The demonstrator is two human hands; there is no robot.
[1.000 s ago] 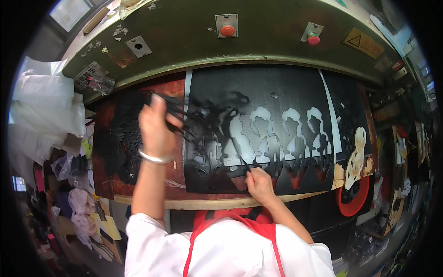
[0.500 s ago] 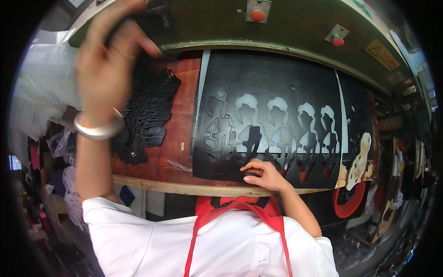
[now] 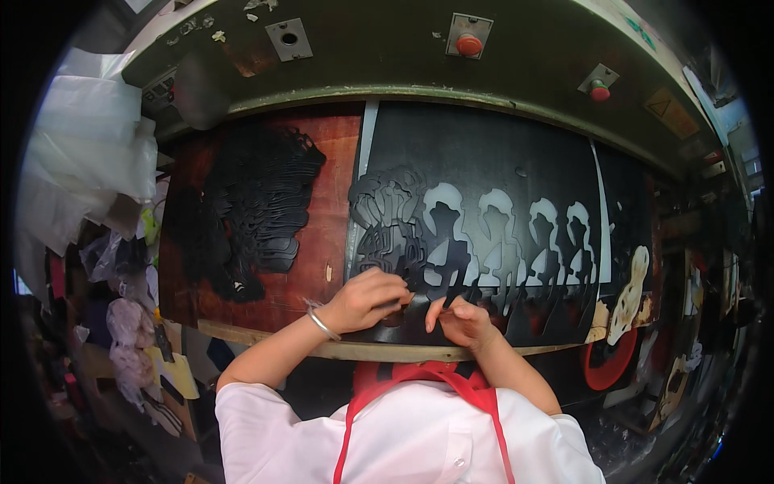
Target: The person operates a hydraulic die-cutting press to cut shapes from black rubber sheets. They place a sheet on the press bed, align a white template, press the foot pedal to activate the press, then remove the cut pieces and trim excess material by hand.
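Near the front edge of a black perforated sheet [image 3: 484, 129], my left hand [image 3: 372, 300] has its fingers curled together beside overlapping black cut pieces [image 3: 389, 211]. Whatever its fingertips may pinch is hidden. Just to its right, my right hand [image 3: 466, 323] hovers at the sheet's front part, thumb and index finger apart, with nothing visible in it. Pale openings [image 3: 443, 211] of curved outline run in a row across the sheet. A large heap of thin black cut pieces [image 3: 278, 202] lies on the reddish-brown board [image 3: 339, 161] at the left.
Behind the board rises a green machine beam [image 3: 387, 68] with a red push button [image 3: 468, 45] and another red button [image 3: 600, 92]. A pale cut-out shape [image 3: 629, 298] leans at the right corner above a red round container [image 3: 601, 377]. Clear plastic sheets [image 3: 89, 145] hang at the left.
My left hand has come down from above the heap at the left to the sheet's front edge, beside my right hand. More black pieces overlap on the sheet's left part.
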